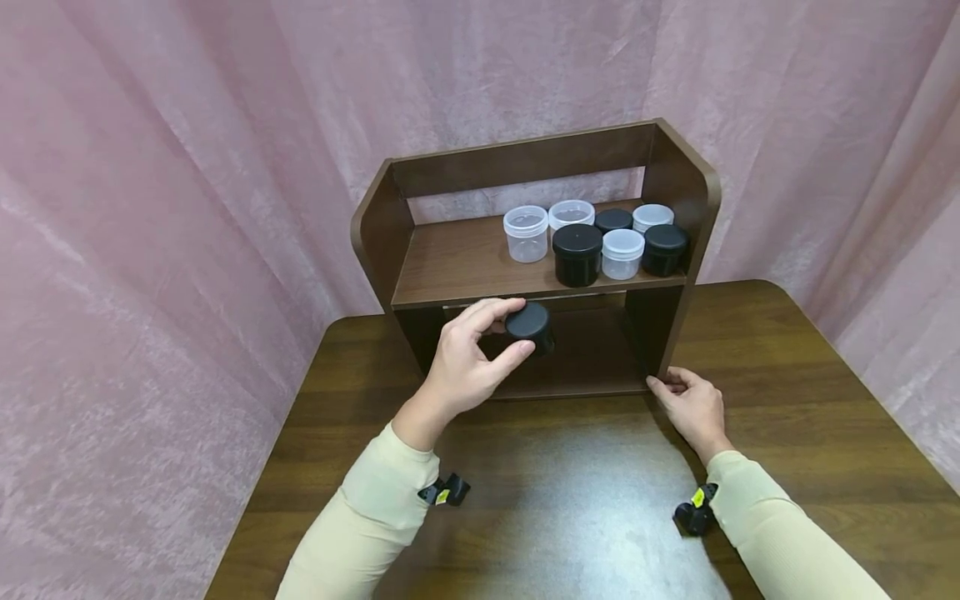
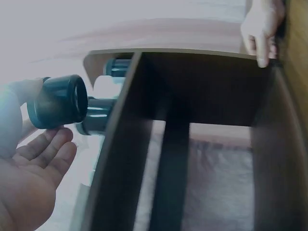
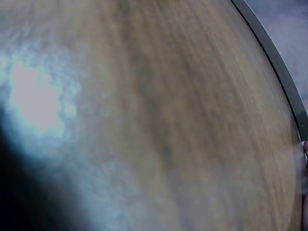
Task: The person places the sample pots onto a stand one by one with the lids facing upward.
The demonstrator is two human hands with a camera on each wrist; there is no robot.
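My left hand (image 1: 465, 358) pinches a small black jar (image 1: 530, 327) between thumb and fingers, just in front of the brown desk shelf's upper board. In the left wrist view the same black jar (image 2: 57, 102) shows its round end facing the shelf. At the shelf's lower right front corner, my right hand (image 1: 692, 408) holds the edge of the side panel, thumb on the inner side and fingers outside. On the upper board of the shelf (image 1: 450, 258) stand several lidded jars, among them a larger black jar (image 1: 577, 257) and a clear jar (image 1: 527, 235) at the left end.
The shelf stands at the back of a wooden table (image 1: 570, 508), with pink curtains (image 1: 262, 208) behind. Below the upper board is an open compartment (image 1: 592, 350). The right wrist view holds mostly blurred tabletop (image 3: 168, 120) and its dark edge.
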